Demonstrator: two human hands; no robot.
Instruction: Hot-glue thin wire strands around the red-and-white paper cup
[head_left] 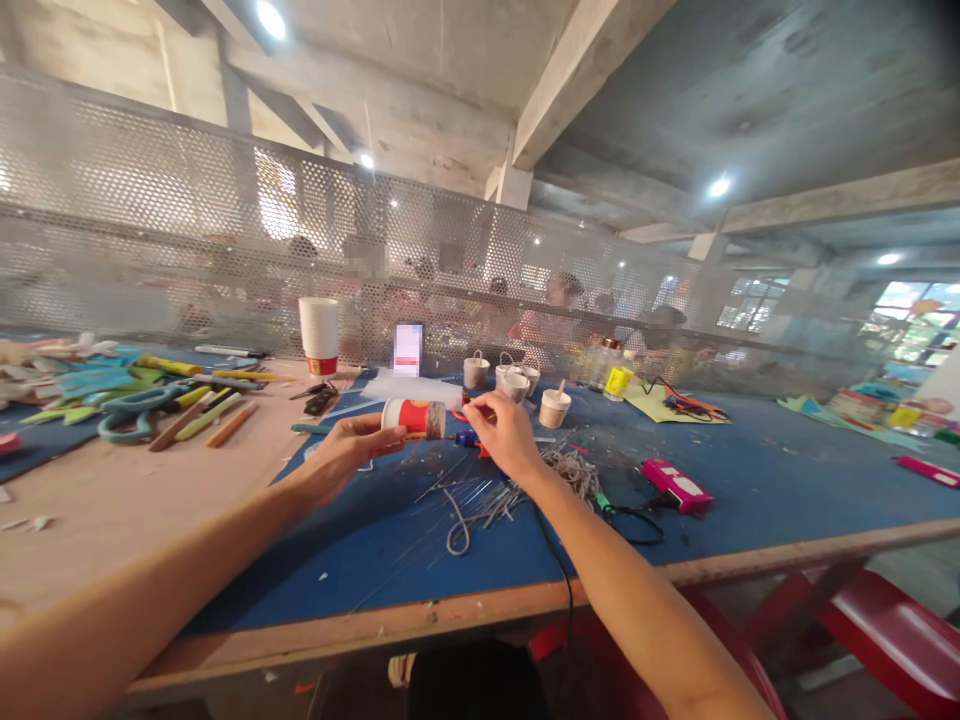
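Note:
My left hand [346, 447] is closed around a red and white paper cup [413, 416], held on its side above the blue mat [420, 540]. My right hand [504, 432] is at the cup's rim end with fingers pinched on a small red and blue tool, possibly a glue gun [469, 438], whose black cord [556, 560] runs toward me. Grey rope pieces [465, 510] and thin strands lie on the mat just below both hands.
Several small rope-wrapped cups [514, 383] stand behind the hands, a phone [408, 349] and a stack of paper cups [319, 335] further back. Scissors [131, 412] and tools lie at left, a pink box [676, 485] at right. A perforated metal screen [187, 230] borders the table; people sit beyond it.

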